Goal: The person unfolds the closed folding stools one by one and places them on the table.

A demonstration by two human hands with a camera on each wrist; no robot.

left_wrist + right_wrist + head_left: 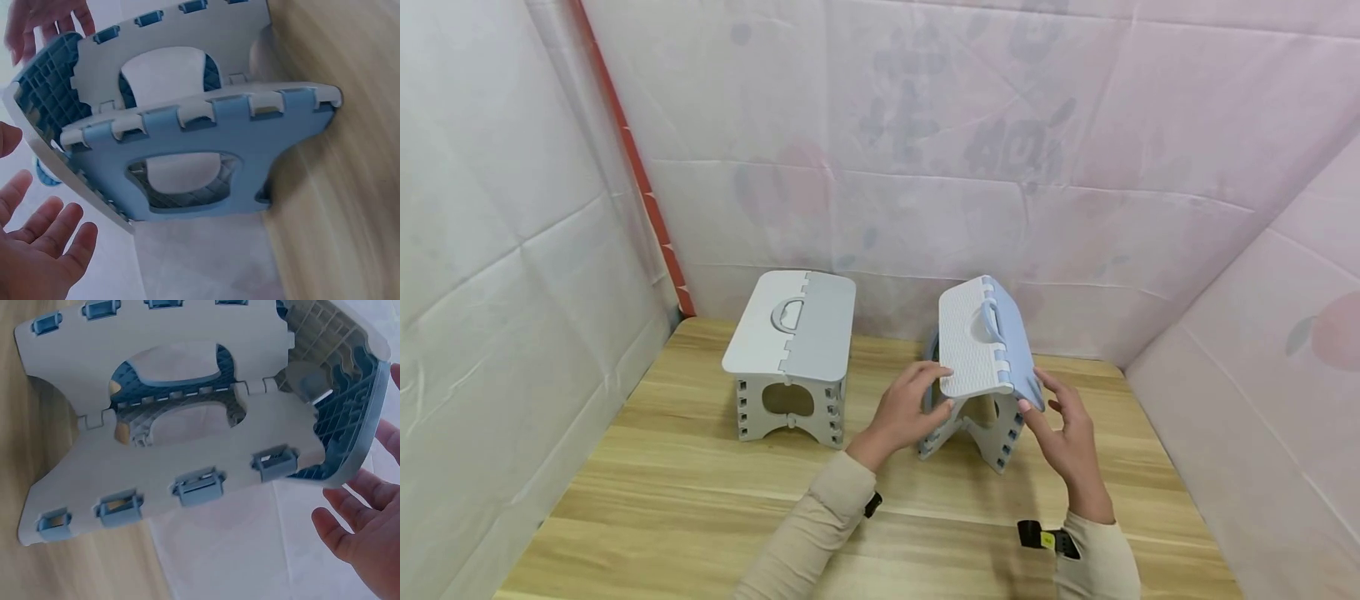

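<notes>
A white-and-blue folding stool [973, 342] stands partly folded on the right side of the table, its two top panels sloping down from a raised middle seam. A blue carry handle [992, 321] sits at that seam. My left hand [913, 406] is at the near left corner of the white panel, fingers spread and loosely bent. At the blue panel's near right corner is my right hand [1063, 429], thumb toward the front and fingers along the outer edge. In the right wrist view its relaxed fingers [350, 509] lie right by the blue rim. The side panels [187, 450] bend at their hinges.
A second folding stool [820, 325], white and grey, stands fully unfolded on the left with a flat top. Both stools are on a wood-grain table [647, 517]. Pale cloth walls [925, 208] enclose the back and sides, with a red strip [640, 167] at the back left.
</notes>
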